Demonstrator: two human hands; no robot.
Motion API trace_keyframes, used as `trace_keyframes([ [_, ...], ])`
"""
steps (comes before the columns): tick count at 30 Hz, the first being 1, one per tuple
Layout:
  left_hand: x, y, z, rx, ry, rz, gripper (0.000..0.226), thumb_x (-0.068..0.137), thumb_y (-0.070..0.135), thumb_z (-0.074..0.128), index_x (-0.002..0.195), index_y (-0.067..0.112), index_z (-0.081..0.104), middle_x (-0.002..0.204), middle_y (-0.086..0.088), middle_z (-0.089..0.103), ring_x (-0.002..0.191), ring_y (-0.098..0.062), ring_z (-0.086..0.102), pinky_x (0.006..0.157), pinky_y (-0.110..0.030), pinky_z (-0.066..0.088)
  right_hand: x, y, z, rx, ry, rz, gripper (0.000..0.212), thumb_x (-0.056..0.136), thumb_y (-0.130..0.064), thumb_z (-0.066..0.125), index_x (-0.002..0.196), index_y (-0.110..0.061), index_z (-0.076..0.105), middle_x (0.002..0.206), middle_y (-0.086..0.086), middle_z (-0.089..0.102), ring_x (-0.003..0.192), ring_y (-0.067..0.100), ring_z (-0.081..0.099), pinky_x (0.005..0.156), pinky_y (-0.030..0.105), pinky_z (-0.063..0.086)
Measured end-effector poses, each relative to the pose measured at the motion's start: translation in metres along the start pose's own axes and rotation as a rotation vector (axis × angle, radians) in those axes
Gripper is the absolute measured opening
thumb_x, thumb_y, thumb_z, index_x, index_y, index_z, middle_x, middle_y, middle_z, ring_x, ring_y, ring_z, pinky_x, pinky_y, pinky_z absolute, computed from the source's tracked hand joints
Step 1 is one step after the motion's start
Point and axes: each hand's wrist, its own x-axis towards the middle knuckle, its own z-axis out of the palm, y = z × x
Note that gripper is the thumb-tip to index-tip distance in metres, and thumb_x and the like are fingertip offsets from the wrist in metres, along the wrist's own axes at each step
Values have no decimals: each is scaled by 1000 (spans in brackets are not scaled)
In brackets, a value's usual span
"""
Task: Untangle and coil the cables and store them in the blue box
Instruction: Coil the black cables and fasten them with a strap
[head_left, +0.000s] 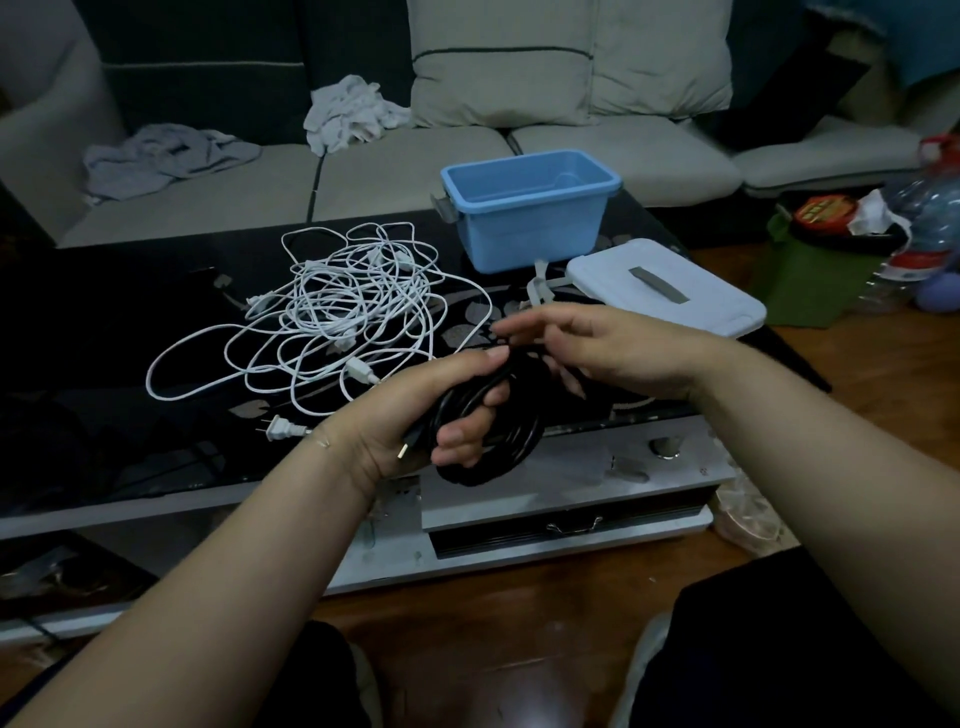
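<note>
My left hand (415, 410) grips a coiled black cable (498, 441) over the table's front edge, its gold-tipped plug showing by the palm. My right hand (597, 348) is just right of the coil and pinches a strand of the same black cable between its fingertips. A tangled heap of white cables (337, 312) lies on the dark glass table (104, 338), with a two-pin plug (278, 428) near the front. The blue box (530, 208) stands open and empty at the back right of the table.
The box's pale lid (670, 291) lies flat to the right of the box. A grey sofa (415, 161) with cushions and crumpled cloths runs behind the table. Bottles and a green bag (826, 260) crowd the floor at far right.
</note>
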Motion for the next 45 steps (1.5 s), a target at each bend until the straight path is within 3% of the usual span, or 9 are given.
trace_keyframes([
  [4, 3, 0, 0, -99, -66, 67, 35, 87, 41, 50, 63, 16, 51, 32, 4, 35, 22, -9, 31, 43, -25, 33, 15, 6, 34, 169, 207, -9, 64, 81, -60, 35, 116, -16, 65, 100, -4, 71, 103, 9, 65, 96, 29, 49],
  [14, -1, -9, -4, 48, -84, 175, 31, 75, 42, 72, 67, 17, 55, 48, 0, 52, 45, -15, 52, 62, -29, 46, 21, 6, 56, 180, 487, -152, 68, 87, -57, 53, 86, 12, 59, 66, 3, 64, 67, 11, 60, 71, 25, 48],
  [20, 4, -5, 1, 195, 88, 188, 29, 79, 31, 62, 54, 19, 57, 55, -3, 54, 68, -22, 59, 88, -42, 45, 28, 12, 58, 20, 750, -206, 63, 82, -61, 43, 68, -2, 61, 58, -4, 53, 61, 6, 50, 62, 29, 40],
  [24, 10, 2, 4, 288, 293, 221, 33, 87, 30, 66, 56, 21, 59, 55, -3, 54, 62, -20, 59, 65, -30, 48, 38, 14, 53, -20, 827, -190, 41, 87, -56, 42, 52, -40, 57, 48, -16, 52, 55, -1, 48, 61, 25, 40],
  [30, 14, 8, 0, 495, 578, 319, 56, 67, 62, 57, 81, 7, 59, 48, 2, 54, 47, -17, 57, 53, -26, 44, 57, 12, 53, -65, 835, -210, 44, 89, -55, 40, 50, -39, 53, 48, -16, 51, 54, 3, 46, 61, 31, 39],
  [35, 22, 7, -13, 490, 682, 338, 71, 79, 63, 60, 88, -8, 56, 45, 1, 50, 39, -18, 52, 67, -52, 56, 76, 15, 49, -80, 797, -182, 49, 97, -43, 44, 50, -39, 53, 47, -18, 50, 53, 1, 45, 60, 26, 36],
  [39, 25, 9, -22, 577, 765, 320, 51, 90, 49, 57, 76, 1, 59, 44, -4, 50, 37, -20, 51, 55, -37, 49, 87, 15, 43, -1, 651, -57, 49, 97, -48, 42, 63, -20, 62, 64, -5, 63, 69, 8, 60, 79, 32, 50],
  [41, 27, 10, -25, 598, 785, 305, 49, 89, 50, 58, 76, 2, 60, 45, -5, 51, 37, -20, 51, 53, -35, 47, 95, 13, 34, 82, 621, 17, 61, 98, -54, 30, 74, -12, 67, 71, -7, 65, 73, -5, 60, 78, 17, 45],
  [45, 32, 10, -32, 650, 837, 267, 44, 90, 50, 56, 63, 15, 50, 44, -5, 52, 37, -18, 52, 44, -21, 39, 122, 30, -9, 183, 953, 108, 54, 98, -53, 32, 79, -12, 61, 76, 4, 63, 66, 16, 57, 61, 27, 42],
])
